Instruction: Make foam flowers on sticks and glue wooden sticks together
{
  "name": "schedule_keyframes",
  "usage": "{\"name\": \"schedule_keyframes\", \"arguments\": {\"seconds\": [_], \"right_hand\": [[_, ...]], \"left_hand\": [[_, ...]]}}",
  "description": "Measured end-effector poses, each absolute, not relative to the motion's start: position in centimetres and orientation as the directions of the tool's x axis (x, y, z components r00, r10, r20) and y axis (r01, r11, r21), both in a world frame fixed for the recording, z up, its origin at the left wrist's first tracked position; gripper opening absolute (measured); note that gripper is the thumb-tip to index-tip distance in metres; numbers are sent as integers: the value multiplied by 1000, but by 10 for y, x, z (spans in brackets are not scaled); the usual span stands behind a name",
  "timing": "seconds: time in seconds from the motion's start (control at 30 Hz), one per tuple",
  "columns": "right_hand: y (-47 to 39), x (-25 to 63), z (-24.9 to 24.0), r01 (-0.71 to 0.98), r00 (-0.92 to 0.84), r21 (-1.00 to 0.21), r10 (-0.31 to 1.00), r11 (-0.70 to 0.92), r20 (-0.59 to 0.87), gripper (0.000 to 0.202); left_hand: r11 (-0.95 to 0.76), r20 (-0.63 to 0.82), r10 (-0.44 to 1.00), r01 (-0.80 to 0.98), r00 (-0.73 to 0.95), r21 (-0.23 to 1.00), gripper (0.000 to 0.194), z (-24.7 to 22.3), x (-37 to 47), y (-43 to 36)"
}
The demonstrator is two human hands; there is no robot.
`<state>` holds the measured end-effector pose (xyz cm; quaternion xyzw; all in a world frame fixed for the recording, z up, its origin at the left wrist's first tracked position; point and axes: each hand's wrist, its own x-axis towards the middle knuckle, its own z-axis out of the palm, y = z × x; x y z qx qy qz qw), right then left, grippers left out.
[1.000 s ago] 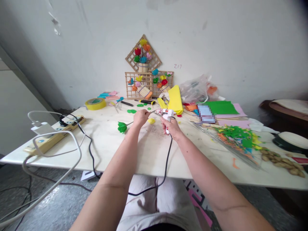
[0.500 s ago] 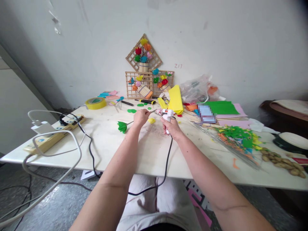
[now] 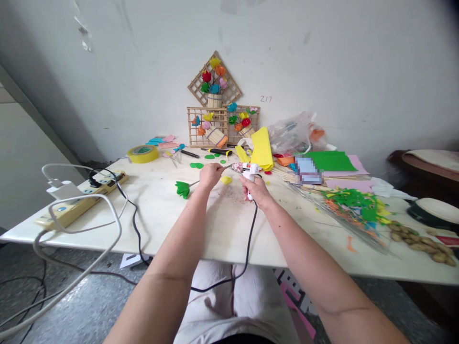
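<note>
My right hand (image 3: 254,188) is wrapped round the handle of a white glue gun (image 3: 251,171), whose nozzle points left. A black cord runs down from its handle. Pinched in my left hand (image 3: 211,176) is a thin wire stem (image 3: 226,166), its tip right at the nozzle; whether they touch I cannot tell. Left of that hand is a green craft flower (image 3: 182,189) with a stem running toward the hand; whether it is the same stem is hidden. A small yellow piece (image 3: 225,180) lies on the table between my hands.
Lattice panels with craft flowers (image 3: 215,91) lean on the wall. At left are yellow tape (image 3: 142,154) and a power strip (image 3: 82,198) with looping cables. To the right lie green sheets (image 3: 326,160), wires (image 3: 344,217), colourful scraps (image 3: 362,203) and peanuts (image 3: 423,241). A cutter (image 3: 217,151) lies behind.
</note>
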<state>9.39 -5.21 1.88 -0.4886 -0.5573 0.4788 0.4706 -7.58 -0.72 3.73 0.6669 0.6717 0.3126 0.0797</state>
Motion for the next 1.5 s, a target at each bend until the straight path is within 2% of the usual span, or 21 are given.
{"name": "schedule_keyframes", "arguments": {"seconds": [0.27, 0.7, 1.1, 1.4, 1.5], "right_hand": [[-53, 94, 20, 57, -97, -996, 994, 62, 57, 34], [-54, 94, 20, 54, -86, -996, 994, 64, 60, 36], [-54, 92, 21, 119, -52, -991, 997, 65, 59, 32], [-54, 93, 21, 95, -57, -992, 995, 83, 78, 33], [-54, 93, 20, 85, -65, -992, 994, 92, 87, 35]], "left_hand": [[-103, 322, 943, 843, -87, 528, 32, 36, -76, -6], [-122, 355, 929, 817, -106, 564, 19, 34, -76, -5], [-162, 420, 903, 829, -95, 535, 24, 35, -73, -7], [-169, 417, 903, 808, -103, 565, 34, 32, -76, -2], [-170, 411, 906, 797, -105, 579, 32, 31, -77, -1]]}}
